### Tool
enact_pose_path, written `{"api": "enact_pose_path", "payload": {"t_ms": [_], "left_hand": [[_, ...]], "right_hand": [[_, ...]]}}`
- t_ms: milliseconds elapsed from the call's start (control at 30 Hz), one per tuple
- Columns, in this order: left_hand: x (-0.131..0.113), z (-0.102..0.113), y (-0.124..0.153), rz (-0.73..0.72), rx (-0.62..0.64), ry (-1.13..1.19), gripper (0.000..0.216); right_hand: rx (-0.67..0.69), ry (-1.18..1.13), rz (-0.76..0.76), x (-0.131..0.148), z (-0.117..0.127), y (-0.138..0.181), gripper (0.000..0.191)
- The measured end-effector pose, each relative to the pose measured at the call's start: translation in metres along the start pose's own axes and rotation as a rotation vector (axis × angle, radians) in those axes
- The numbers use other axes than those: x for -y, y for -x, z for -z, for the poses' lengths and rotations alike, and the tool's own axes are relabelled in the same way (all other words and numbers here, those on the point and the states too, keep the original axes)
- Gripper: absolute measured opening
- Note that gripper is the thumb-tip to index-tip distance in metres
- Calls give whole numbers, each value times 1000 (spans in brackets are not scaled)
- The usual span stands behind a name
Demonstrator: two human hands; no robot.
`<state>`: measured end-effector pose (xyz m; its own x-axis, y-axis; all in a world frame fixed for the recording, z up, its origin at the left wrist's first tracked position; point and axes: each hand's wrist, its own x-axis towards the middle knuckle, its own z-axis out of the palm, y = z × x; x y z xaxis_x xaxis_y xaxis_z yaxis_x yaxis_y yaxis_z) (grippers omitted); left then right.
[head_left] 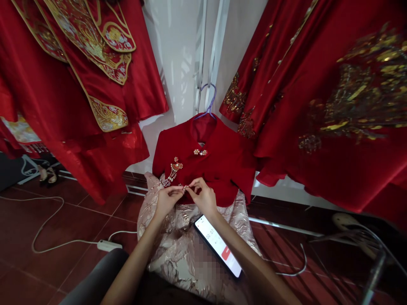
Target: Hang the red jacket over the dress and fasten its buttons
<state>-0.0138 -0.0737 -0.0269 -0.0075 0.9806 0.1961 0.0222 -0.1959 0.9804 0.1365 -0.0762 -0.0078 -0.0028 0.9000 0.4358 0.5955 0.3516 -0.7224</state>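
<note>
A: What does the left hand [168, 200] have?

B: A small beaded fastening [185, 187], nipped between thumb and fingertips. The hand is mostly closed, its other fingers folded in close together.

A: And the right hand [205, 199]?

B: On the same fastening, from the other side. Thumb and forefinger are drawn together at its edge, and the remaining fingers bend loosely. The two sets of fingertips nearly meet, so exactly which part each one grips is too small to tell.

A: Where is that fastening?

B: At the lower front of a red jacket [219, 169], near the hem. The jacket is on a purple hanger [212, 99], facing the person.

A: Anything else on the jacket?

B: A jewelled clasp [200, 152] just below the collar, and a tasselled brooch [174, 167] above the left hand.

A: What's under the forearms?

B: Pale patterned fabric [170, 256], with a lit phone [218, 248] lying on it, partly behind the right forearm.
</note>
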Motion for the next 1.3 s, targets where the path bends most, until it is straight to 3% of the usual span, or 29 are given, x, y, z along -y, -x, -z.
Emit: {"api": "enact_pose_path", "payload": {"t_ms": [200,400,533,667,933,1167,1300], "left_hand": [[6,5,-6,19,53,10,15],[17,6,-5,-83,17,-41,23],[18,6,-1,-157,19,-230,16],[18,0,0,-260,44,-430,24],[26,-15,4,-389,32,-777,29],[20,-11,-1,-408,54,-760,7],[23,-13,-9,-415,133,-723,9]], "right_hand": [[29,115,55,3,-3,1,7],[291,-6,49,-25,22,-6,31],[234,5,32,-40,48,-16,23],[260,4,24,-35,61,-23,14],[367,188,66,-33,43,-12,25],[418,108,127,-42,31,-9,35],[434,123,117,-50,26,-9,39]]}}
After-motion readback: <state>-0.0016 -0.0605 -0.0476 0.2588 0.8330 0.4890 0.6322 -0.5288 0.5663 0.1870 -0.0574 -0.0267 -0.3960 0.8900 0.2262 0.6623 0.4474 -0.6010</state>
